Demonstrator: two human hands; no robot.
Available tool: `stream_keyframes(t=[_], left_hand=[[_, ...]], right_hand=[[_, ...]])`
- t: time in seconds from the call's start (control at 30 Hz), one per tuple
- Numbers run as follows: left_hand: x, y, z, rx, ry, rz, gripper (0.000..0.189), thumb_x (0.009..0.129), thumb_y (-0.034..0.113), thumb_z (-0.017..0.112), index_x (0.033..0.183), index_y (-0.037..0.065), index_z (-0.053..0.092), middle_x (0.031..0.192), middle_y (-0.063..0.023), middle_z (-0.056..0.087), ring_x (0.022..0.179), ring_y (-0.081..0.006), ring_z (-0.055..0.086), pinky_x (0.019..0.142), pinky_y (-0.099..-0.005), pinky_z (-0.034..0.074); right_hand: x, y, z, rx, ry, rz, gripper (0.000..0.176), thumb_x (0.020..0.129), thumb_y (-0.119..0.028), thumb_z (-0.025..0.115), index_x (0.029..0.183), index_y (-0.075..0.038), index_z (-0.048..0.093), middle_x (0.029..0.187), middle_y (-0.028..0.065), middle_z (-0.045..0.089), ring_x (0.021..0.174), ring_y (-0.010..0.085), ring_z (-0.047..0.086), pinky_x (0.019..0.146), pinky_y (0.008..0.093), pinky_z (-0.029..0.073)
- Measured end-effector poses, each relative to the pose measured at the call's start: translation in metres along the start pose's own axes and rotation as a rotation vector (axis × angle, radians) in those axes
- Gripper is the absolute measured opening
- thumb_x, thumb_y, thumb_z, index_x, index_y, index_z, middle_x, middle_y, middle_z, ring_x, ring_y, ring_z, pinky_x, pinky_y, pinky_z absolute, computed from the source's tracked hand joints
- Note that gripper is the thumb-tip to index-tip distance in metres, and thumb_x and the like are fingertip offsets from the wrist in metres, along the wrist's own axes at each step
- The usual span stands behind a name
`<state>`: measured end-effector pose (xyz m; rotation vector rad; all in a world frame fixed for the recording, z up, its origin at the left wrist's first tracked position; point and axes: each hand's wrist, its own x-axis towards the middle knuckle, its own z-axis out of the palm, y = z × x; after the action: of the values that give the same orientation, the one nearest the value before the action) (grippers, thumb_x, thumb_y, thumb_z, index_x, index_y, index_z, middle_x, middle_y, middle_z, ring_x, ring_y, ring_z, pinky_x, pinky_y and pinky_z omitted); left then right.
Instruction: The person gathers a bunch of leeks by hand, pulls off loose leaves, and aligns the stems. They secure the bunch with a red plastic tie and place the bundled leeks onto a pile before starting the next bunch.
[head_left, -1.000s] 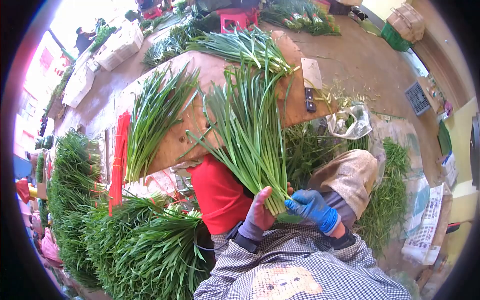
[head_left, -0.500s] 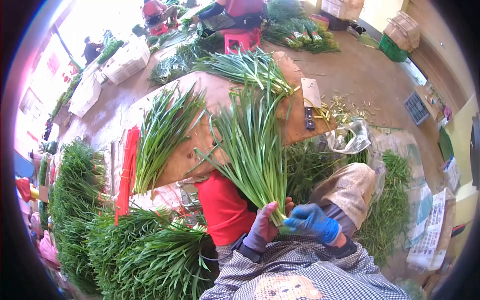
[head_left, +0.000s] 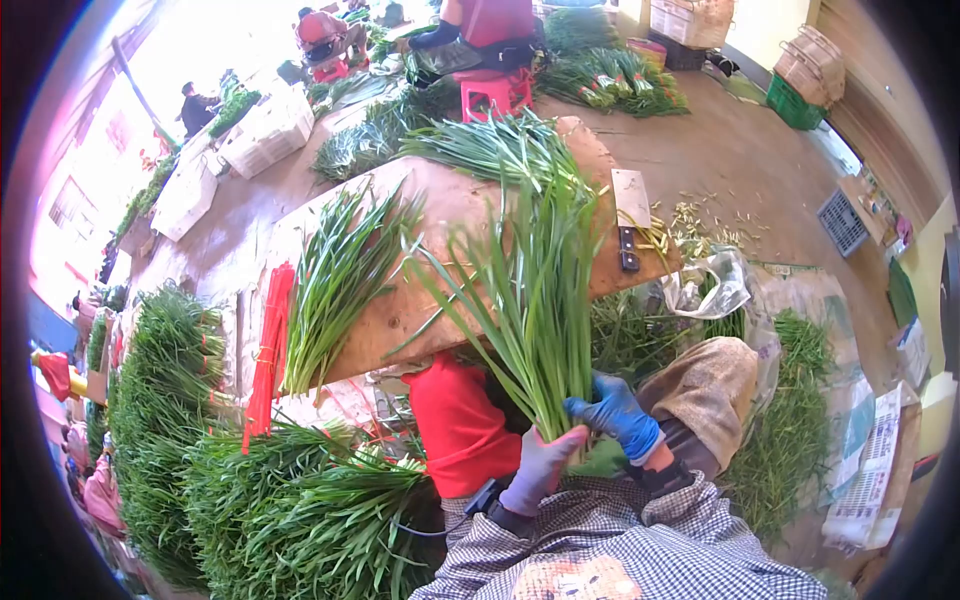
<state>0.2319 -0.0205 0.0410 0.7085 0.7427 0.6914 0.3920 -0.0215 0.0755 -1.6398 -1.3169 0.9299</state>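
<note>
My left hand, in a pale purple glove, is closed round the stem ends of a bunch of garlic chives. The bunch stands tilted above my lap, its leaves fanning away over the wooden board. From the right, my right hand, in a blue glove, grips the same bunch just above the left, thumb across the stems. A loose pile of chives lies on the board's left part, another pile at its far end. On the right edge rests a cleaver with a black handle.
Red ties hang over the board's left edge. Stacked bundled greens fill the left side. A plastic bag and trimmings are to the right. Beyond the board stand a pink stool with a seated person and white crates.
My right hand has moved up from the stem ends to the side of the stems. The bunch now stands more upright, its leaf tips shifted right. My left hand still holds its base.
</note>
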Motion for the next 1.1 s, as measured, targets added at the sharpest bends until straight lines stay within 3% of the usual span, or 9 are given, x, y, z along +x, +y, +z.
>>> stream_keyframes(t=[0.07,0.2,0.4,0.6,0.8,0.9,0.97,1.0,1.1], left_hand=[[-0.003,0.004,-0.006,-0.246,-0.028,-0.088,0.051,0.091,0.023,0.065,0.134,0.005,0.045,0.120,-0.0106,0.061,0.106,-0.0248,0.063,0.088,-0.0411,0.055],[-0.006,0.005,-0.016,-0.514,-0.233,-0.254,0.055,0.098,0.041,0.048,0.140,0.007,0.040,0.134,-0.0153,0.053,0.119,-0.0324,0.056,0.104,-0.0568,0.041],[-0.009,0.012,0.000,-0.561,-0.344,-0.326,0.051,0.096,0.034,0.054,0.138,0.008,0.042,0.129,-0.0136,0.057,0.121,-0.0297,0.055,0.104,-0.0601,0.040],[-0.006,0.013,-0.005,-0.454,-0.232,-0.387,0.039,0.091,0.021,0.064,0.125,0.007,0.051,0.111,-0.0102,0.063,0.093,-0.0190,0.065,0.084,-0.0417,0.056],[-0.015,0.029,0.012,-0.225,-0.068,-0.256,0.033,0.087,0.017,0.066,0.116,0.004,0.055,0.098,-0.0101,0.064,0.076,-0.0161,0.061,0.071,-0.0342,0.056],[-0.009,0.044,0.018,-0.157,-0.073,-0.065,0.029,0.088,0.015,0.068,0.112,0.002,0.060,0.095,-0.0082,0.067,0.076,-0.0145,0.066,0.071,-0.0321,0.059],[0.010,0.035,0.009,-0.206,0.007,-0.122,0.027,0.088,0.015,0.067,0.110,0.001,0.062,0.094,-0.0085,0.068,0.077,-0.0156,0.066,0.072,-0.0337,0.059],[0.015,0.035,0.006,-0.294,0.051,-0.177,0.027,0.088,0.014,0.066,0.110,0.001,0.062,0.095,-0.0084,0.068,0.078,-0.0161,0.067,0.072,-0.0345,0.059],[0.015,0.029,-0.002,-0.346,0.085,-0.247,0.033,0.094,0.021,0.058,0.122,0.002,0.055,0.109,-0.0120,0.066,0.092,-0.0186,0.067,0.087,-0.0379,0.057]], right_hand=[[-0.004,0.015,0.002,0.277,0.044,0.082,0.039,0.081,-0.019,0.073,0.114,-0.001,0.063,0.093,0.0100,0.070,0.082,0.0134,0.063,0.075,0.0306,0.052],[-0.007,0.009,-0.007,0.400,0.025,0.104,0.035,0.087,-0.021,0.067,0.111,0.003,0.063,0.096,0.0034,0.067,0.085,0.0100,0.058,0.077,0.0276,0.049],[-0.004,0.010,-0.004,0.397,0.011,0.043,0.035,0.090,-0.027,0.063,0.111,0.001,0.063,0.092,0.0053,0.067,0.083,0.0101,0.058,0.075,0.0295,0.050],[0.001,0.015,-0.005,0.298,-0.013,0.035,0.035,0.091,-0.027,0.063,0.111,0.001,0.063,0.088,0.0111,0.067,0.078,0.0151,0.060,0.072,0.0332,0.050],[0.005,-0.012,-0.014,0.179,-0.008,0.004,0.033,0.093,-0.028,0.062,0.111,0.001,0.063,0.087,0.0139,0.067,0.076,0.0192,0.062,0.071,0.0344,0.050],[0.015,-0.028,-0.017,0.295,0.018,-0.120,0.034,0.093,-0.030,0.062,0.111,-0.001,0.063,0.088,0.0166,0.068,0.077,0.0273,0.066,0.072,0.0366,0.051],[0.033,-0.015,-0.017,-0.118,0.045,-0.166,0.033,0.092,-0.030,0.062,0.111,-0.002,0.063,0.089,0.0192,0.067,0.082,0.0361,0.066,0.072,0.0395,0.052],[0.033,-0.013,-0.018,-0.333,0.113,-0.261,0.029,0.091,-0.028,0.064,0.106,-0.004,0.066,0.090,0.0194,0.066,0.080,0.0334,0.066,0.069,0.0364,0.051],[0.014,0.014,-0.023,-0.203,0.213,-0.252,0.025,0.090,-0.026,0.065,0.097,-0.002,0.067,0.084,0.0173,0.065,0.076,0.0326,0.065,0.066,0.0370,0.050]])
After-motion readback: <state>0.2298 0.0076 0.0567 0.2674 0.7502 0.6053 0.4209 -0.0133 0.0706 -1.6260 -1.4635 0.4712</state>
